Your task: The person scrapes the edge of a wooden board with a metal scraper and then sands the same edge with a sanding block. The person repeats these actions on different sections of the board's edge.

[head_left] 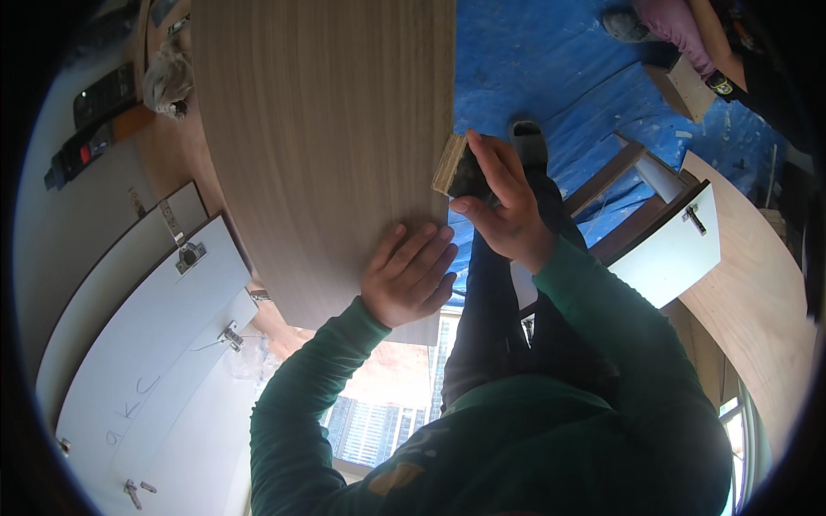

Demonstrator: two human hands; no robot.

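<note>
A long brown wood-grain panel (327, 146) stretches away in front of me, its right edge beside my legs. My left hand (409, 275) lies on its near right part, palm down, with fingers extended and slightly apart. In my right hand (508, 202) is a small wooden block (449, 163) with a layered, plywood-like side and a dark face. The thumb and fingers grip that block from the right, at the panel's right edge. Its underside is hidden, so I cannot tell how much of it touches the edge.
White cabinet doors (159, 335) with metal hinges lean at the left. A blue sheet (533, 60) covers the floor. On the right are a white-fronted cabinet piece (667, 249) and a curved light wood sheet (757, 284). Another person's arm (718, 43) shows at the far right, near a box (680, 86).
</note>
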